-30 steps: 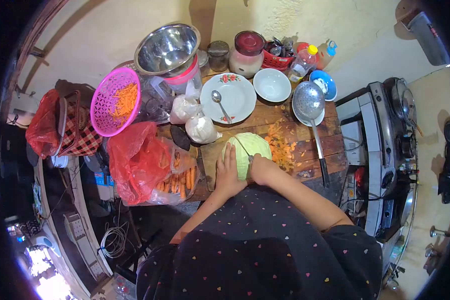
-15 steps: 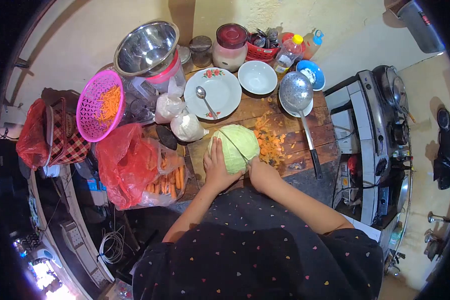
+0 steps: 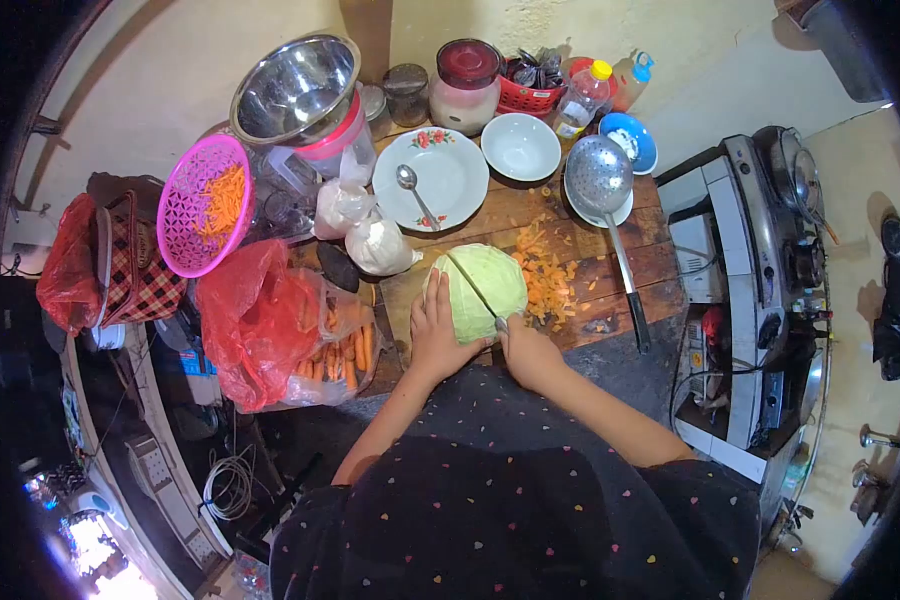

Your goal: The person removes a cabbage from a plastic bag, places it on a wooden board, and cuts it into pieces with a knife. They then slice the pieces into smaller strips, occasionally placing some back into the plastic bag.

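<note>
A pale green cabbage rests on a wooden cutting board near the front of the table. My left hand grips its left side, fingers along the leaves and thumb at the near edge. In my right hand, closed around the handle, is a knife whose thin blade runs diagonally across the cabbage's top. The handle is mostly hidden by my fingers. Right beside the cabbage lie scattered orange carrot pieces.
To the left are a red plastic bag, whole carrots and a pink basket of shredded carrot. Behind stand a floral plate with a spoon and a white bowl. A long-handled skimmer rests on another bowl at right.
The knife blade shows as a wider dark line across the cabbage, and my right hand has shifted slightly. The whole view has moved a little; my left hand keeps its hold.
</note>
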### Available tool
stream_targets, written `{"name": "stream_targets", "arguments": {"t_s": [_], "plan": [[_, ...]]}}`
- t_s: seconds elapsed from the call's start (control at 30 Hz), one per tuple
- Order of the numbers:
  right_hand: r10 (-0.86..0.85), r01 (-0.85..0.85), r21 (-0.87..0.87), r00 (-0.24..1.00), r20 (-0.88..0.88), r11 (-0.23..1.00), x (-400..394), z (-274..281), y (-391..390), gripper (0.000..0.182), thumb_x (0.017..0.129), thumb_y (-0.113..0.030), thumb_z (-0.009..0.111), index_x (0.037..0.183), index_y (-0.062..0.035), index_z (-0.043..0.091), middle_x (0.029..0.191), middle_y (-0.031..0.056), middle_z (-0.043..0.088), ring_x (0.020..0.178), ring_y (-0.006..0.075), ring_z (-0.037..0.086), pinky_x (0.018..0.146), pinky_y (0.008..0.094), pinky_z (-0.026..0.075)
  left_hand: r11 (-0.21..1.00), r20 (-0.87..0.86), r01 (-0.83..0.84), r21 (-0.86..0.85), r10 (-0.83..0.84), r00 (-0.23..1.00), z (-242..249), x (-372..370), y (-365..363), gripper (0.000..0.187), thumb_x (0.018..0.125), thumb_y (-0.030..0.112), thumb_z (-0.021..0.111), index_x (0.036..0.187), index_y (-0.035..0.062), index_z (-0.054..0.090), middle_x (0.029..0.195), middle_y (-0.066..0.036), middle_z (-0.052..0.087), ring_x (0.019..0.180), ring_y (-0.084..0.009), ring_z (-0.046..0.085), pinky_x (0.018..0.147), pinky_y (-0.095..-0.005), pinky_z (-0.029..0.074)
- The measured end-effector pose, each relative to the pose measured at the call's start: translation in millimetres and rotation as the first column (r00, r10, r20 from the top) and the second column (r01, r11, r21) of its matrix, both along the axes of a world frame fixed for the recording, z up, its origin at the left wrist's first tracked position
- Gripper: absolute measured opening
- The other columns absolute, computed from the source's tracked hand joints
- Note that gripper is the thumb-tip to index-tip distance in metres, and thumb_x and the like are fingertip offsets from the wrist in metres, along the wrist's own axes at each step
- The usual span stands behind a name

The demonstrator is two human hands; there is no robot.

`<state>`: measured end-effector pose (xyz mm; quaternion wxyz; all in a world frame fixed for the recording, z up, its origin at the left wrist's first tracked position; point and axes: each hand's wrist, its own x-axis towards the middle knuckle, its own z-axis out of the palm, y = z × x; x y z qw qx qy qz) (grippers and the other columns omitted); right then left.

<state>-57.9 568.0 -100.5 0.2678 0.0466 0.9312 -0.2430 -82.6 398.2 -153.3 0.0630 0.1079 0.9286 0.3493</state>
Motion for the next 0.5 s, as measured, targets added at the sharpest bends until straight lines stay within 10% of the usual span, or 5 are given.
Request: {"name": "stream_targets", "arguments": {"t_s": [0.5], "plan": [[-0.106, 0.104, -0.032, 0.994, -0.038, 0.994, 25.1, -70.5, 14.8, 0.028, 0.096, -0.025, 0.045, 0.11, -0.0014, 0.04, 0.076, 0.0273, 0.063, 0.07, 0.045, 0.062, 0.063, 0.0547, 0.047, 0.999, 0.006, 0.034, -0.013, -0.034, 0.999, -1.4, -5.2, 4.2, 0.123, 0.06, 0.041, 0.081, 0.149, 0.0035, 0.005, 0.156, -0.015, 0.007, 0.127, -0.0434, 0.025, 0.107, -0.0514, 0.023]]}}
